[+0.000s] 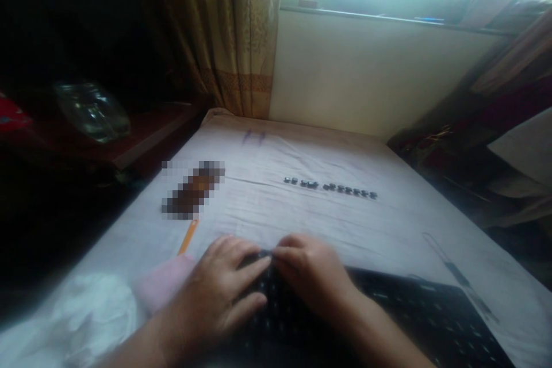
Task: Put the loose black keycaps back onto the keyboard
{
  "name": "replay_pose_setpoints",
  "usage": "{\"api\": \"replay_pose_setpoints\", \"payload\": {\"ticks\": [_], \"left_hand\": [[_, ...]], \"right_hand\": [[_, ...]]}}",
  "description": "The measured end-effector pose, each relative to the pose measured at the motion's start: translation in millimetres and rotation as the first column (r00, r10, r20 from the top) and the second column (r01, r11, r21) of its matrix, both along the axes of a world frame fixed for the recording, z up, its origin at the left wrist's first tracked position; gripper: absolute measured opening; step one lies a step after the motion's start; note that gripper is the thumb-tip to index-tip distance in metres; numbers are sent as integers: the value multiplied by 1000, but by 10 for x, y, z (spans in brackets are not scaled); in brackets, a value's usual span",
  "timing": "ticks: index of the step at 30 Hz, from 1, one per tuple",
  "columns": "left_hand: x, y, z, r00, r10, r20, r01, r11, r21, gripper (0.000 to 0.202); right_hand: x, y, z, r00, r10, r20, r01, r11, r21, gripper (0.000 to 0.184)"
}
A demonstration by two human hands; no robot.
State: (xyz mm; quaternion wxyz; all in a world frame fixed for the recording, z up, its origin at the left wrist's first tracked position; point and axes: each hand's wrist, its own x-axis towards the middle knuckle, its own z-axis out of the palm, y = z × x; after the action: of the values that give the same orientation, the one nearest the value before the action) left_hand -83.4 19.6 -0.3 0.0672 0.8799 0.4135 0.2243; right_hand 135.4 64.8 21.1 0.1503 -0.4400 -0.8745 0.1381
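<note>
A black keyboard lies on the white sheet in front of me, its left end under both hands. My left hand rests on that end with its fingers stretched out flat, the index finger reaching the keyboard's far edge. My right hand is curled beside it, fingertips pinched together at the same far edge and touching the left index finger; what they grip is hidden. A row of several small dark keycaps is laid out on the sheet beyond the hands.
An orange pencil-like stick and a pink cloth lie left of my hands, with a crumpled white cloth nearer. A blurred-out object sits further left. A thin cable lies at right. Curtain and wall stand behind.
</note>
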Motion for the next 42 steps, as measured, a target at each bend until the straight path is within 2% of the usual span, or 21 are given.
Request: {"api": "replay_pose_setpoints", "payload": {"ticks": [8, 13, 19, 24, 28, 32, 34, 39, 42], "left_hand": [[22, 0, 17, 1000, 5, 10, -5, 1000, 11, 43], [47, -10, 35, 999, 3, -46, -2, 999, 37, 45], [91, -28, 55, 999, 13, -36, -9, 993, 116, 40], [106, -29, 69, 999, 15, -34, -11, 993, 116, 40], [109, -31, 76, 999, 11, -41, -4, 989, 151, 39], [110, -29, 83, 999, 10, -37, -5, 992, 129, 39], [109, -26, 88, 999, 14, -36, -9, 993, 119, 39], [104, -17, 102, 999, 9, -33, -6, 995, 95, 38], [106, -20, 99, 1000, 13, -26, -11, 995, 96, 39]], "right_hand": [[-8, -11, -36, 1000, 16, 13, -17, 997, 71, 16], [-9, -11, -63, 999, 41, 20, -44, 989, 143, 14], [-15, -40, -91, 997, 72, 25, -76, 951, 299, 9], [-21, -56, -90, 997, 79, 23, -82, 923, 377, 10], [-33, -56, -75, 995, 85, 45, -96, 923, 372, 11], [-30, -49, -73, 996, 68, 56, -83, 936, 341, 10], [-8, -50, -83, 997, 66, 32, -73, 943, 326, 9], [99, -72, -132, 990, 102, -93, -71, 955, 289, 27], [137, -88, -155, 984, 139, -110, -101, 949, 297, 27]]}}
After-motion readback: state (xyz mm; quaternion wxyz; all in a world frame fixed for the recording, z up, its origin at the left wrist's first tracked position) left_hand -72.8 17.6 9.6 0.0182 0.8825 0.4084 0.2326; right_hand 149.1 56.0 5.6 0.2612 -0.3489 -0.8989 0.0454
